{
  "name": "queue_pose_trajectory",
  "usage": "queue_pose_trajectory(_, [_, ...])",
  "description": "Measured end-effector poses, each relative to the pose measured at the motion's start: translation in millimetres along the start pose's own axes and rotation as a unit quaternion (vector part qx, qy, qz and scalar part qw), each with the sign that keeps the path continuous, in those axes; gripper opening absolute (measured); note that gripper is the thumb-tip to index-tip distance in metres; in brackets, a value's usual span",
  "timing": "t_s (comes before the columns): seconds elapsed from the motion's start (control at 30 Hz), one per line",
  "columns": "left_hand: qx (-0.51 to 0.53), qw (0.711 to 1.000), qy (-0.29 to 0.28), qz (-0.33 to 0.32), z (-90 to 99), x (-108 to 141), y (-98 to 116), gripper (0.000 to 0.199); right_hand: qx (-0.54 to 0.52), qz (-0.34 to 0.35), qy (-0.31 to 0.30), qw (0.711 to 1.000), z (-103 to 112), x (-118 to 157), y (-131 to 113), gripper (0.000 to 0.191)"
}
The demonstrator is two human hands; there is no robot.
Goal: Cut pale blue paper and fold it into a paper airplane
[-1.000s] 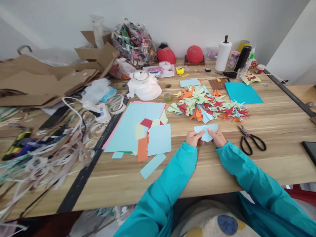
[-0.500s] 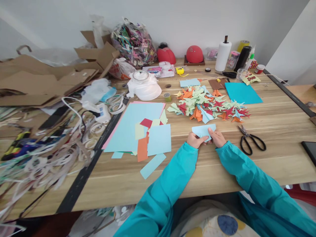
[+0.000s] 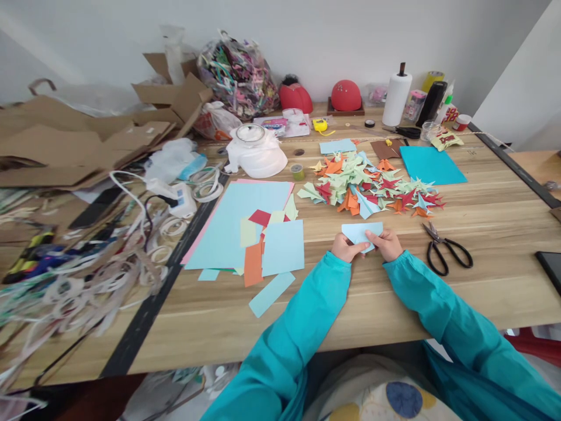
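A small light blue paper [image 3: 360, 231] with folded lower edges is held between both hands above the wooden table. My left hand [image 3: 347, 247] pinches its lower left part. On the right, my right hand [image 3: 385, 244] grips the paper with its thumb on the front. Beyond the hands lies a heap of folded paper pieces [image 3: 350, 178] in green, orange, red and blue. Black-handled scissors [image 3: 447, 248] rest right of my right hand. A blue paper square [image 3: 284, 248] and an orange strip [image 3: 253, 265] lie to the left.
Large blue sheets [image 3: 223, 222] lie left of centre. Tangled strips [image 3: 79, 292] and cardboard [image 3: 79, 140] cover the left side. A teal square [image 3: 432, 165] sits at the back right, near a white roll [image 3: 397, 99]. A dark device [image 3: 550, 266] is at the right edge.
The paper in my hands has tilted slightly, showing more of its folded lower part. My right thumb has shifted a little left and down on it.
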State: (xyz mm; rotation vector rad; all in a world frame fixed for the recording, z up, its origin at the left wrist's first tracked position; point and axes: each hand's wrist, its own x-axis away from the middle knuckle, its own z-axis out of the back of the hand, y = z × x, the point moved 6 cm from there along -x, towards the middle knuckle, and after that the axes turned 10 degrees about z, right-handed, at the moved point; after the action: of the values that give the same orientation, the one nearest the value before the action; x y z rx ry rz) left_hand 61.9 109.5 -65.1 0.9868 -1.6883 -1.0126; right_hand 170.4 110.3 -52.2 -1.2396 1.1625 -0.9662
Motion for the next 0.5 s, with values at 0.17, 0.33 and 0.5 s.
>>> queue_pose_trajectory(0.17, [-0.001, 1.000, -0.002, 0.002, -2.6, 3.3, 3.9, 0.029, -0.015, -0.016, 0.012, 1.000, 0.7, 0.7, 2.6, 0.048])
queue_pose_trajectory(0.33, [0.002, 1.000, -0.002, -0.003, -3.9, 7.4, 9.0, 0.026, -0.028, -0.037, 0.043, 0.998, 2.8, 0.5, 4.4, 0.054])
queue_pose_trajectory(0.5, [0.008, 1.000, -0.004, 0.002, -4.7, 8.6, 10.1, 0.027, -0.026, -0.063, 0.082, 0.994, 8.5, 0.1, 14.5, 0.060])
